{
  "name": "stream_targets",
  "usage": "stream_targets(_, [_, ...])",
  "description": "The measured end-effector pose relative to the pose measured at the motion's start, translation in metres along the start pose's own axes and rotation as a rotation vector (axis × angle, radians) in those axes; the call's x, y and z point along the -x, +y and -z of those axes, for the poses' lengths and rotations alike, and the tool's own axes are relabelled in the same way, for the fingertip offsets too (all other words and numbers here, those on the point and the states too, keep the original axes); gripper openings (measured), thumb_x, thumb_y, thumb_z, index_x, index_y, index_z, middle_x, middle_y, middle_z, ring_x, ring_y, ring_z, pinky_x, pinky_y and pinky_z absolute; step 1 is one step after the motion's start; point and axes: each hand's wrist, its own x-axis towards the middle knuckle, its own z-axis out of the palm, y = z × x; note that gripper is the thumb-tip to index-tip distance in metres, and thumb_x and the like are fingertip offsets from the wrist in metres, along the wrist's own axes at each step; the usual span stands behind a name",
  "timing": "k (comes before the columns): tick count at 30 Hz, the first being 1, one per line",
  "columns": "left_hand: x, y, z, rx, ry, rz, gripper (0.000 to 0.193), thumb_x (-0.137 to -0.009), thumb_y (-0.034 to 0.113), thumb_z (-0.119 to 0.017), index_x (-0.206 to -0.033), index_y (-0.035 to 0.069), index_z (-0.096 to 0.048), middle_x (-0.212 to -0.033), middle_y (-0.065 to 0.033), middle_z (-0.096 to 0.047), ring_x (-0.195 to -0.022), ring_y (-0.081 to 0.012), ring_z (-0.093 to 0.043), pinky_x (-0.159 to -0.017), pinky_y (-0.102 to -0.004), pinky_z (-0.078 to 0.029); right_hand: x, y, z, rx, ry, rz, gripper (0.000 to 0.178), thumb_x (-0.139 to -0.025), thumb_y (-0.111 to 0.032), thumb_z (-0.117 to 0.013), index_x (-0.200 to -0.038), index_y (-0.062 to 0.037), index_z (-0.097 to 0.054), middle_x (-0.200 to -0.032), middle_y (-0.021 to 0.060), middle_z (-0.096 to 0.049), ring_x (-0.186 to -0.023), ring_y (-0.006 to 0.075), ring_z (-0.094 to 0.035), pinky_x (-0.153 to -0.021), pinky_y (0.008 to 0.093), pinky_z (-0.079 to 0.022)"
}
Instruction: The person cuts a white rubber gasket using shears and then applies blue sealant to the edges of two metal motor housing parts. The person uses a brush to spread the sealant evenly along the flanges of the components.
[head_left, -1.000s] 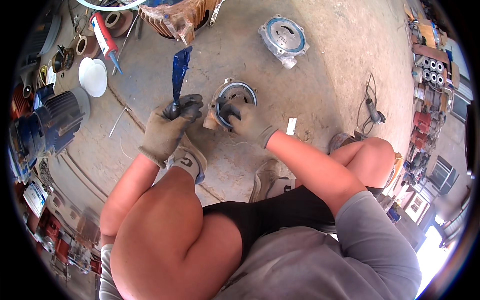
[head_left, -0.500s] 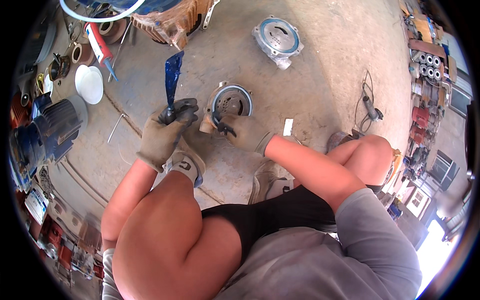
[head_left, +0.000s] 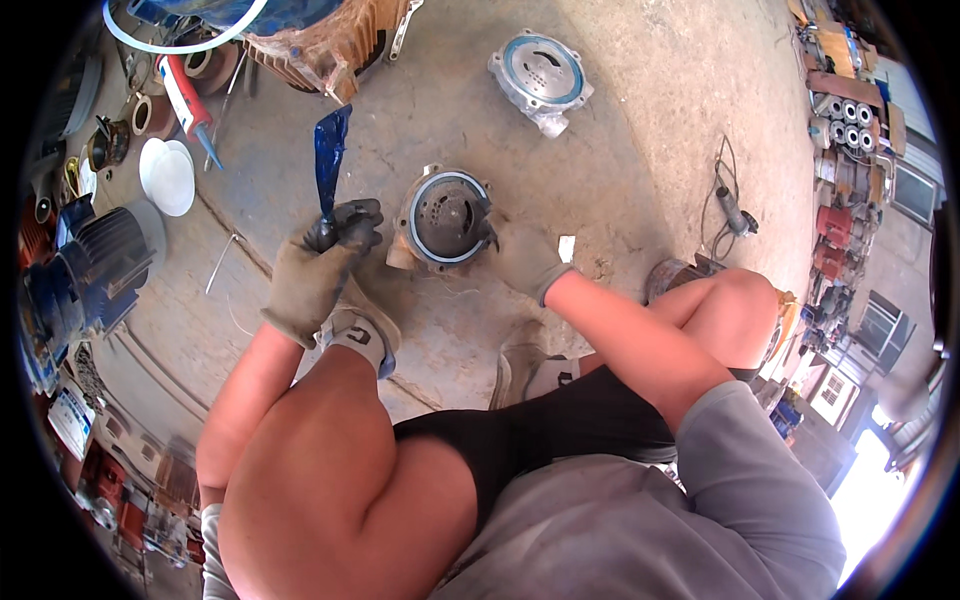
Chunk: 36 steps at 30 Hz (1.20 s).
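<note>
My left hand (head_left: 322, 258), in a tan glove with dark fingers, is closed round the lower end of a flattened blue tube (head_left: 331, 160), which stands up from the fist. On the floor before me lies a round metal housing (head_left: 443, 222) with a pale ring round its rim and a perforated inner face. My right hand (head_left: 524, 258), gloved the same way, is at the right rim of this housing. Motion smears its fingers, so their grip and anything in them cannot be made out. Farther off lies a similar round metal housing (head_left: 541, 72) with a blue ring.
A rusty finned motor casing (head_left: 315, 58) stands at the far left, near a red and white cartridge (head_left: 185, 100). White discs (head_left: 168, 178) and a blue motor (head_left: 95, 275) are at the left. A corded tool (head_left: 735, 212) lies right. My shoes (head_left: 518, 368) flank the near floor.
My right hand has moved from the left side of the near housing to its right rim, uncovering the inner face. My left hand still holds the blue tube in nearly the same place.
</note>
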Motion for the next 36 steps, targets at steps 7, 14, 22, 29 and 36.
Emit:
stream_targets(7, [0.001,0.0,-0.005,-0.05,-0.026,-0.005,0.039,-0.104,0.009,-0.069,-0.141,-0.004,-0.067,-0.126,-0.0131,-0.077,-0.113,-0.0206,-0.074,-0.1,-0.0341,-0.058,-0.015,-0.022,-0.015,-0.124,0.109,-0.101,0.037,-0.096,-0.016,-0.059,-0.128,0.002,-0.06,-0.107,0.0261,-0.076,-0.1,0.0448,-0.075,-0.09,0.0554,-0.059])
stream_targets(14, [0.003,0.006,-0.004,-0.208,-0.054,0.059,0.035,-0.105,0.012,-0.069,-0.136,-0.003,-0.07,-0.109,-0.0115,-0.081,-0.089,-0.0146,-0.074,-0.079,-0.0308,-0.059,-0.035,-0.06,0.006,0.084,0.066,0.291,0.039,-0.096,-0.019,-0.065,-0.13,-0.0014,-0.067,-0.137,0.0189,-0.069,-0.113,0.04,-0.074,-0.097,0.0493,-0.059])
stream_targets(22, [0.003,0.011,0.001,-0.547,-0.066,0.008,0.029,-0.099,0.012,-0.072,-0.124,-0.001,-0.078,-0.089,-0.0059,-0.076,-0.068,-0.0118,-0.068,-0.062,-0.0323,-0.057,-0.015,-0.018,0.026,-0.356,-0.098,0.174,0.042,-0.095,-0.021,-0.07,-0.134,-0.0084,-0.068,-0.147,0.0201,-0.063,-0.114,0.0418,-0.073,-0.095,0.051,-0.059])
stream_targets(29, [-0.008,-0.001,0.001,-0.92,0.137,-0.363,0.025,-0.085,0.036,-0.079,-0.105,0.023,-0.088,-0.069,-0.0102,-0.073,-0.063,-0.0309,-0.071,-0.067,-0.0431,-0.058,0.048,-0.052,-0.032,-0.236,-0.188,0.059,0.033,-0.092,-0.012,-0.063,-0.123,-0.0041,-0.073,-0.123,0.0245,-0.072,-0.096,0.0442,-0.073,-0.089,0.053,-0.06])
stream_targets(36, [0.016,0.011,0.015,-0.649,0.129,-0.44,0.018,-0.085,0.029,-0.082,-0.099,0.02,-0.087,-0.064,-0.0103,-0.067,-0.059,-0.0348,-0.065,-0.063,-0.0387,-0.054,0.002,-0.065,0.094,-0.695,-0.011,0.185,0.055,-0.094,-0.016,-0.08,-0.145,-0.008,-0.063,-0.135,0.0164,-0.069,-0.11,0.0244,-0.073,-0.097,0.0383,-0.059])
